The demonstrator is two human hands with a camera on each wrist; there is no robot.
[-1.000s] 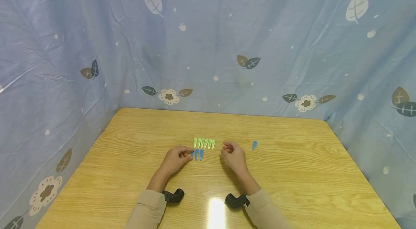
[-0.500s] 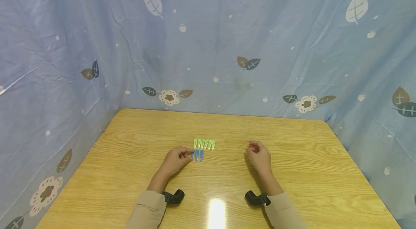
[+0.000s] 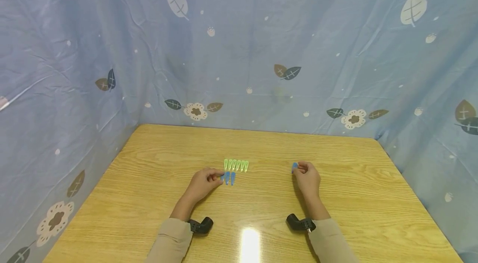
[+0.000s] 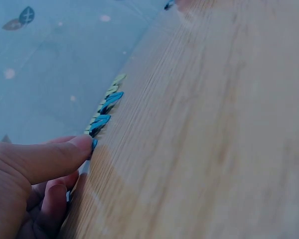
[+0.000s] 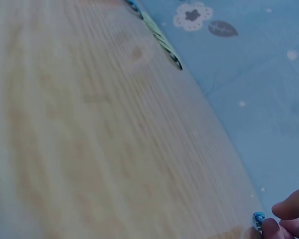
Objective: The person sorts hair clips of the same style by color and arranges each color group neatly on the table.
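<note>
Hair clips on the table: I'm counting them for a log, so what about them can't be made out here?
- Blue clip at the right hand: mostly covered by fingertips in the head view; cut off by the edge in the right wrist view.
- Blue clips by the left hand: fingers hide the nearest one.
- Green clips: too small to count surely.
</note>
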